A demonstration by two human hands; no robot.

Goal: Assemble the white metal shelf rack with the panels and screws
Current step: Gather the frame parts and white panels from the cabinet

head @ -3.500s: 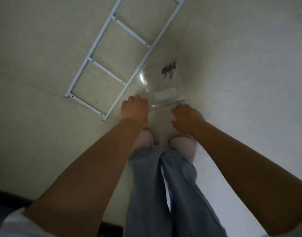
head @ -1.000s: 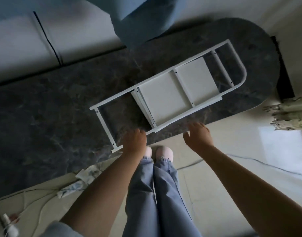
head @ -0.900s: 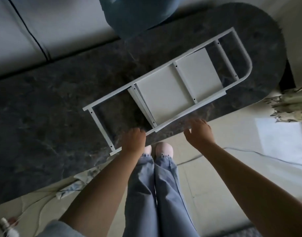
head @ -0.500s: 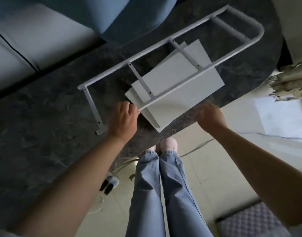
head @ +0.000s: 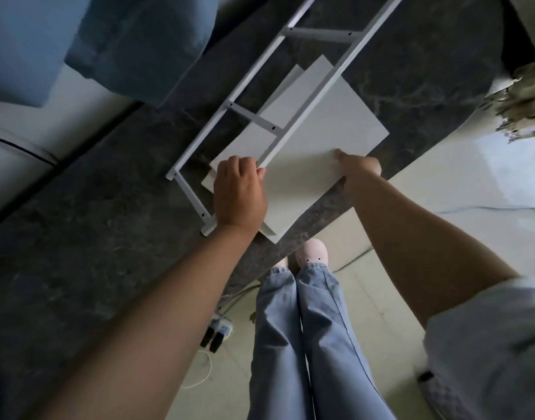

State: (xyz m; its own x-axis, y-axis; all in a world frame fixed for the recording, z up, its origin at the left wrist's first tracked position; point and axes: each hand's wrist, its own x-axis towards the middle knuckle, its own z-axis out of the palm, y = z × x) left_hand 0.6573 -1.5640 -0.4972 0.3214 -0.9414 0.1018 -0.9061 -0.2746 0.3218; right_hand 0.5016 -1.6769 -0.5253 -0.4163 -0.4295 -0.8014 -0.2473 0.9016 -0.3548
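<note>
While curling left hand point(head: 239, 195) fingers round frame point(head: 252, 116) and pinching panel point(head: 308, 183) with right hand point(head: 361, 172), mind the overhang. Could slide off counter point(head: 93, 237) if dragged.

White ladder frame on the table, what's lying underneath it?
A stack of white panels lies under the white frame, at least two, on the dark table. The left hand, gripping the frame's near rail, covers the stack's near corner; the exact count is hidden.

No legible text anywhere, plain white panels point(head: 320, 140), bare white rack frame point(head: 254, 118), unmarked dark table point(head: 108, 207)
</note>
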